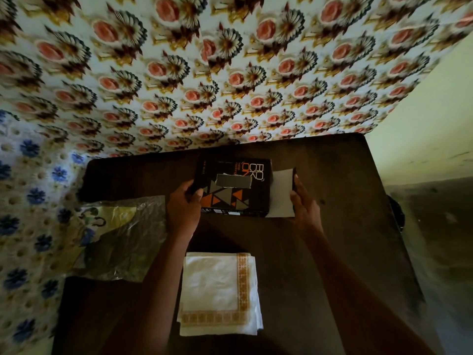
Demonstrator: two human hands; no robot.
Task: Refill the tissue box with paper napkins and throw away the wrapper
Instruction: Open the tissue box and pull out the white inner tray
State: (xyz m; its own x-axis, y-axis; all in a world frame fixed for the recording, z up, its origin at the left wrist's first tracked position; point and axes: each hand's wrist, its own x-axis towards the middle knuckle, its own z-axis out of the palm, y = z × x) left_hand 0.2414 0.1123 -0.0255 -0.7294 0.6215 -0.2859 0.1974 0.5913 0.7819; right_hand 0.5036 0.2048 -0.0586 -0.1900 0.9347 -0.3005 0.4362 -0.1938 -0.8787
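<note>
Dark counter [320, 252] w/ black tissue box [234, 187] near its far edge. Crumpled wrapper [122, 237] sits left of box, napkin stack [218, 290] nearer than box. Left hand [183, 208] grips box's left end; right hand [304, 204] pinches its open white end flap [281, 193].

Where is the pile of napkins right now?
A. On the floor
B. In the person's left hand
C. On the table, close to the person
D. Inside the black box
C, the napkins lie stacked on the table, nearer the person than the tissue box, which both the left hand and right hand hold.
</note>
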